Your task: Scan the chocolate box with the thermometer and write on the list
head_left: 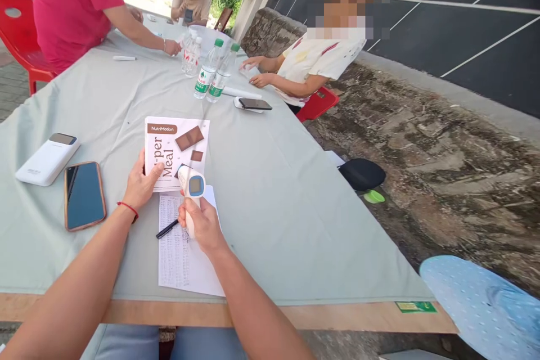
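My left hand (145, 180) grips a white and brown box (192, 143) printed "NutriMotion" and "Meal", its thumb on the front face. In my right hand (202, 222) is a white infrared thermometer (184, 177) with a small blue-framed screen. The thermometer's head is in front of the box's lower right corner; whether they touch I cannot tell. Beneath both hands lies a paper sheet (172, 267) with rows of writing. A black pen (167, 229) rests across the sheet's left side, close to my right hand.
A phone (85, 196) and a white power bank (48, 158) lie on the left of the cloth-covered table (295, 225). Several water bottles (205, 76) stand farther back, near another phone (255, 104). Three people sit around the far part. A blue parasol-like fabric (481, 298) is at lower right.
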A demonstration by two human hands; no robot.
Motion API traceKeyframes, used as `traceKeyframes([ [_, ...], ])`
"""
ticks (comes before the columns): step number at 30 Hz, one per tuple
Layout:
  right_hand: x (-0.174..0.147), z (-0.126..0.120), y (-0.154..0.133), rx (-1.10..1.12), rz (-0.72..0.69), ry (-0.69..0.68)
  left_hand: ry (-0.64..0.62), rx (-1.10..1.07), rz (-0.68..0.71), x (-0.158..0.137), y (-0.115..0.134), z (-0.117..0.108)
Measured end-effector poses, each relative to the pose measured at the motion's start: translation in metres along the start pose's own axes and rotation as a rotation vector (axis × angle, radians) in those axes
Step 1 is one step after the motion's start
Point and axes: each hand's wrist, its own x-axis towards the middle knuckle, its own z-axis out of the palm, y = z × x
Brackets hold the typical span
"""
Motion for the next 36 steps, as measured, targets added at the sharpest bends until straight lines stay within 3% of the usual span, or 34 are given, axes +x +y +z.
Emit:
traceKeyframes([
  [11, 0.000, -0.001, 0.000, -0.028, -0.003, -0.016, 0.001, -0.006, 0.025, -0.001, -0.003, 0.002],
  [22, -0.002, -0.007, -0.012, -0.047, -0.063, -0.057, 0.044, 0.105, -0.079, -0.006, 0.002, -0.005],
  [29, -0.007, -0.020, -0.036, -0.123, -0.335, 0.326, 0.374, 0.279, 0.018, -0.003, -0.009, -0.012],
  [32, -0.006, -0.028, -0.045, -0.130, -0.394, 0.410, 0.510, 0.327, 0.024, 0.004, -0.017, -0.022],
  [36, -0.007, -0.032, -0.054, -0.158, -0.426, 0.506, 0.521, 0.418, -0.037, 0.010, -0.024, -0.029],
])
